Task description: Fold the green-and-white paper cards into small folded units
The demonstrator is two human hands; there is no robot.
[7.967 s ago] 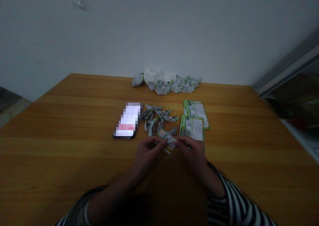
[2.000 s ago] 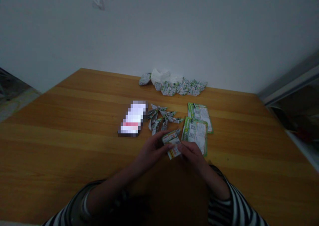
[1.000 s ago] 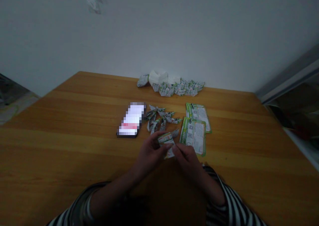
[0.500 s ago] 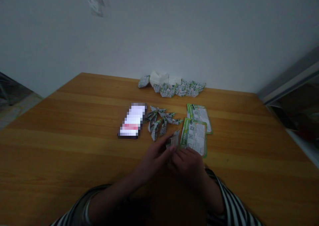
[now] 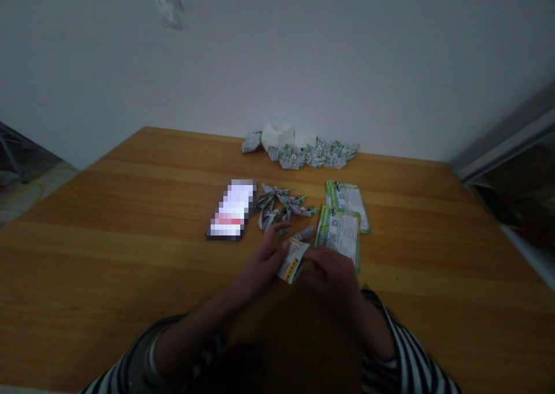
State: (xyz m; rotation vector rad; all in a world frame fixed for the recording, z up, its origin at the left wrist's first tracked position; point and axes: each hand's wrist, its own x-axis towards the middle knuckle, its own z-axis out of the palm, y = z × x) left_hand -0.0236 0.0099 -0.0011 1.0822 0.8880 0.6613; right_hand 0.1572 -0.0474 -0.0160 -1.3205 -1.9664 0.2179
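Observation:
My left hand (image 5: 262, 262) pinches a small folded printed paper (image 5: 291, 261) by its left side, thumb on top. A yellow strip shows along the paper's lower part. At the paper's right edge, my right hand (image 5: 333, 273) is closed with its fingertips on it; part of the grip is hidden. Just beyond the paper lies a grey pointed folded piece (image 5: 303, 234); whether it joins the held paper I cannot tell. Several folded paper pieces (image 5: 297, 206) with pointed ends form a loose group past my left fingers.
A phone (image 5: 232, 209) with a lit, blurred screen lies left of the folded pieces. Two overlapping green-bordered printed sheets (image 5: 347, 238) lie to the right. Along the wall stands a row of folded paper shapes (image 5: 292, 158) with white tissue (image 5: 277, 135) behind, on the wooden table (image 5: 130, 238).
The held paper has turned and tilted, so a face with a yellow strip now shows. My left index finger has lifted outward, and my right hand has shifted slightly.

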